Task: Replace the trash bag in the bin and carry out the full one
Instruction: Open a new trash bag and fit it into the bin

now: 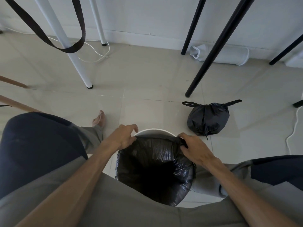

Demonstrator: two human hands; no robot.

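A white round bin [154,130] stands on the floor between my legs. A fresh black trash bag [157,163] lines it and is folded over the near and side rim; the far rim is still bare white. My left hand [122,136] pinches the bag's edge at the far left of the rim. My right hand [194,149] grips the bag's edge at the far right. A full black bag [207,119], tied shut with its handles sticking out, sits on the tiles to the right of the bin, apart from both hands.
White table legs [78,66] rise at the left, black legs [211,51] at the right. A black strap [72,49] hangs at top left. White cables [98,53] lie on the floor. A white cylinder [227,54] lies along the wall. My bare foot [99,119] is left of the bin.
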